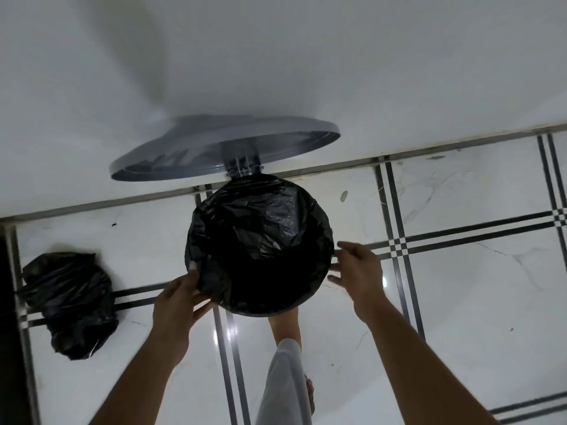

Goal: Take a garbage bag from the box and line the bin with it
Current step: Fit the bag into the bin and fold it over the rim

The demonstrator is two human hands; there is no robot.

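Note:
A round bin stands against the wall with its grey lid (225,147) tipped up and open. A black garbage bag (260,240) lies inside the bin and is folded over its rim all around. My left hand (178,305) pinches the bag's edge at the near-left side of the rim. At the right side of the rim my right hand (357,271) has its fingers spread, touching or just off the bag's edge, with nothing in it. No box is in view.
A full, tied black bag (70,305) lies on the tiled floor to the left. A white wall (276,56) runs behind the bin. My leg and foot (285,329) are at the bin's base, in front. A dark edge (7,332) borders the far left.

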